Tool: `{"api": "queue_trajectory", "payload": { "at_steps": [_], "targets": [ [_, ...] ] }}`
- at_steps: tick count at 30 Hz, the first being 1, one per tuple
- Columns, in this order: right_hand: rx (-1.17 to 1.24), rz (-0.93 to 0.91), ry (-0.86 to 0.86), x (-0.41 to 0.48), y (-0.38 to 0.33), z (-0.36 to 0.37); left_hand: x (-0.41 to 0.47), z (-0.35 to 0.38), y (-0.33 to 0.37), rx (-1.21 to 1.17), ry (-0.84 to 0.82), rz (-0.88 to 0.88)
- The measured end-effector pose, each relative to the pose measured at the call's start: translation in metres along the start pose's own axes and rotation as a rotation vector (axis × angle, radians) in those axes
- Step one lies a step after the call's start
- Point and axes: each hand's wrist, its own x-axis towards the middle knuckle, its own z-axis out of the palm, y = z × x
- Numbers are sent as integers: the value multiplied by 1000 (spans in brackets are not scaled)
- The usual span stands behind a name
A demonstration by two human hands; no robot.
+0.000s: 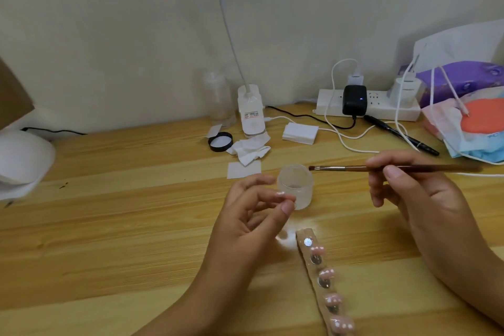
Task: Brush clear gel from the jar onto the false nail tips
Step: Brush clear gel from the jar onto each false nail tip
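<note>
Left hand (245,218) pinched a nail tip (281,194), right hand (414,194) the brush (343,169). Dipping lightly in the jar (296,185) between them seemed wise.

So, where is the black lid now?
In the head view, the black lid lies on the table, left of centre, just left of the crumpled tissue and in front of the clear bottle.

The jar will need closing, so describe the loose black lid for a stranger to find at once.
On the wooden table, find the white lamp base by the wall. The lid lies just left of it, beside crumpled white tissue. It alone is a black ring, white inside; its neighbours are white or clear.
</note>
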Motion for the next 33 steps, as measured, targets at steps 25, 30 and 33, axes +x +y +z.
{"api": "queue_trajectory", "payload": {
  "at_steps": [25, 30, 33],
  "targets": [
    [-373, -61, -276, -8, -4, 10, -2, -4, 1, -327, -290, -155],
    [-284, -78, -184, -8, -8, 7, -1, -5, 1, -382, -220, -179],
    [-207, -73, -125, -7, -6, 5, 2, -6, 0, -427, -172, -216]
  ]
}}
